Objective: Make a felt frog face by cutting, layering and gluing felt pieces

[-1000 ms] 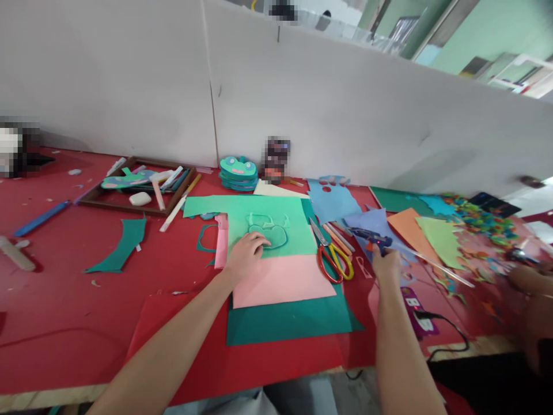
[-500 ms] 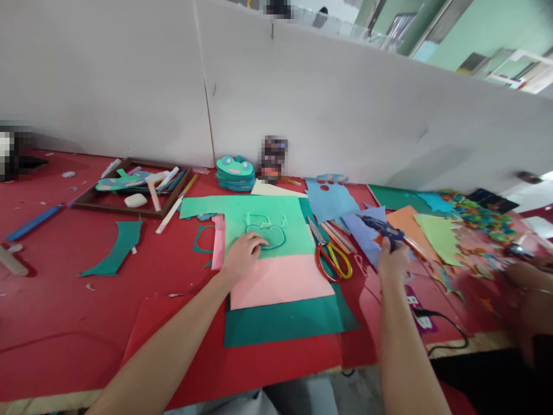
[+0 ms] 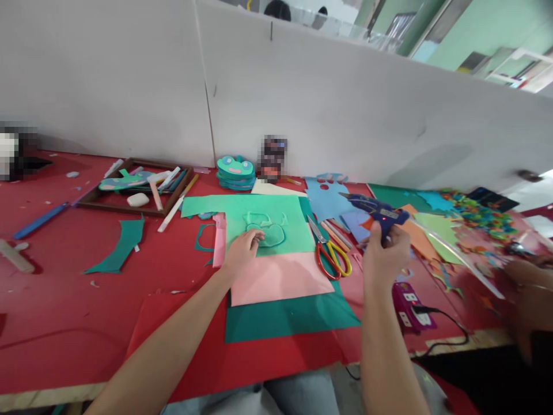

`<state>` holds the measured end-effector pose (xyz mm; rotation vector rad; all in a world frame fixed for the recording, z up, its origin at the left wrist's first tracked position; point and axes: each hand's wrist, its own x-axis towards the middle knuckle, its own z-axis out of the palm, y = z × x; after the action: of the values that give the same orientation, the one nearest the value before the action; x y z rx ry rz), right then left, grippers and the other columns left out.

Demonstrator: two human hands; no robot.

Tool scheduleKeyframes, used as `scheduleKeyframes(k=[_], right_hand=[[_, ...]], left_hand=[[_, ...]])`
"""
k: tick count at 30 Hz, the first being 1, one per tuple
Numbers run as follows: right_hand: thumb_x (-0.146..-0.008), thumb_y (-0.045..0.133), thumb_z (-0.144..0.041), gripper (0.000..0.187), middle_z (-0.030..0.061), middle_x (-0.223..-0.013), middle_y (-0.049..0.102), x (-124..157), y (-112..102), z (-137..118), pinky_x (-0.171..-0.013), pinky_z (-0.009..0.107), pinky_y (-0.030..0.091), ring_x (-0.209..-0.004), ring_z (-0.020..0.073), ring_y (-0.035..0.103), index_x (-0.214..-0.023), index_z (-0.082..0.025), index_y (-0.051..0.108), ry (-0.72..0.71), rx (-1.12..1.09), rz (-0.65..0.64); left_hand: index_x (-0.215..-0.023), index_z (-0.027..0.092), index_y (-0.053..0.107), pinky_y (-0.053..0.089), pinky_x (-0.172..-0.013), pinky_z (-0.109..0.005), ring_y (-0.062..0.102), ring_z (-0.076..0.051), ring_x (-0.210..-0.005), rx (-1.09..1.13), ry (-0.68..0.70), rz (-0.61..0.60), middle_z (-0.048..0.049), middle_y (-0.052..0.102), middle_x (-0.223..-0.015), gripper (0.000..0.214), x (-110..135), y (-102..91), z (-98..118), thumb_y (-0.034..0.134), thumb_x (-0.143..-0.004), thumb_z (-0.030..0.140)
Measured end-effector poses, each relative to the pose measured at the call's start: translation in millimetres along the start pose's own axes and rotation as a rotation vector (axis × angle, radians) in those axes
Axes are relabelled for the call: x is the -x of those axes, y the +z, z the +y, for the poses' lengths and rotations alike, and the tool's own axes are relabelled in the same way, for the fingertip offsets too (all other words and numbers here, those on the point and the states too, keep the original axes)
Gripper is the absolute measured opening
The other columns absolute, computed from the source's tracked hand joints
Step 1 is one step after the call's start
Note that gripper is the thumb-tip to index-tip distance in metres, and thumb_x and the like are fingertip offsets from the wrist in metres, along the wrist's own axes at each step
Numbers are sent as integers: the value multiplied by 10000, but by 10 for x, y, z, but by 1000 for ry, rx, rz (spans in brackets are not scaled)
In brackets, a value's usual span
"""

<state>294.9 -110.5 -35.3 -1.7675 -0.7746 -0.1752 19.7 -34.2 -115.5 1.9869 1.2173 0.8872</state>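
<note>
My right hand (image 3: pixel 386 248) grips a dark blue hot glue gun (image 3: pixel 380 212) by its handle, raised above the table with the nozzle toward the left. A long clear glue stick (image 3: pixel 460 256) sticks out of its back. My left hand (image 3: pixel 244 249) rests on a light green foam sheet (image 3: pixel 285 208), its fingers drawn together at the left edge of a rounded green cutout (image 3: pixel 272 235). Whether they pinch anything is hidden. Beneath lie a pink sheet (image 3: pixel 285 279) and a dark green sheet (image 3: pixel 294 320). Scissors (image 3: pixel 330 253) with red and yellow handles lie between my hands.
Stacked frog-face cutouts (image 3: pixel 235 173) and a phone (image 3: pixel 274 158) stand by the white partition (image 3: pixel 345 104). A brown frame (image 3: pixel 118 206) with pens sits left. At right are a purple power strip (image 3: pixel 412 308), foam scraps (image 3: pixel 484 216) and another person's arm (image 3: pixel 531 288).
My right hand has lifted the glue gun and brought it left, uncovering the power strip. The fingers of my left hand have drawn closer together at the cutout's edge.
</note>
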Motion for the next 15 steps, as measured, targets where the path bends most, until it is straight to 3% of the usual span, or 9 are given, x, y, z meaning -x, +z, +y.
scheduleKeyframes(k=[5, 6, 9, 12, 15], right_hand=[[-830, 531, -538, 372, -14, -608, 572, 347, 384, -290, -505, 284, 439, -457, 153, 558, -940, -183, 515, 21, -154, -231], [-839, 522, -532, 362, -24, -589, 561, 426, 471, -295, -496, 277, 432, -446, 149, 548, -938, -184, 511, 29, -184, -291], [-860, 483, -527, 367, -35, -560, 540, 647, 688, -231, -507, 281, 430, -454, 154, 537, -966, -176, 514, 44, -215, -456], [-842, 504, -526, 386, 52, -762, 630, 793, 801, -133, -622, 327, 456, -639, 197, 593, -989, -170, 534, -12, -135, -476], [-836, 516, -529, 382, 67, -813, 640, 848, 831, -63, -649, 348, 455, -649, 205, 587, -989, -180, 545, -1, -116, -534]], left_hand=[[-969, 192, 554, 523, -794, -299, 644, -135, -875, 53, 26, 101, -45, 661, -973, 335, -19, -129, 90, 340, -802, -4], [-935, 185, 567, 515, -815, -301, 629, -140, -913, 76, 109, 160, -54, 646, -972, 327, -11, -209, 177, 344, -793, -8], [-830, 199, 593, 498, -815, -283, 613, -130, -885, 120, 395, 227, -31, 645, -885, 364, 64, -543, 634, 324, -770, -39], [-830, 207, 587, 509, -753, -264, 623, -125, -788, 117, 670, 59, -13, 668, -799, 359, 209, -893, 1245, 319, -804, -30], [-871, 254, 604, 534, -768, -279, 641, -140, -771, 134, 751, -86, 9, 675, -770, 284, 380, -1132, 1687, 382, -879, 78]])
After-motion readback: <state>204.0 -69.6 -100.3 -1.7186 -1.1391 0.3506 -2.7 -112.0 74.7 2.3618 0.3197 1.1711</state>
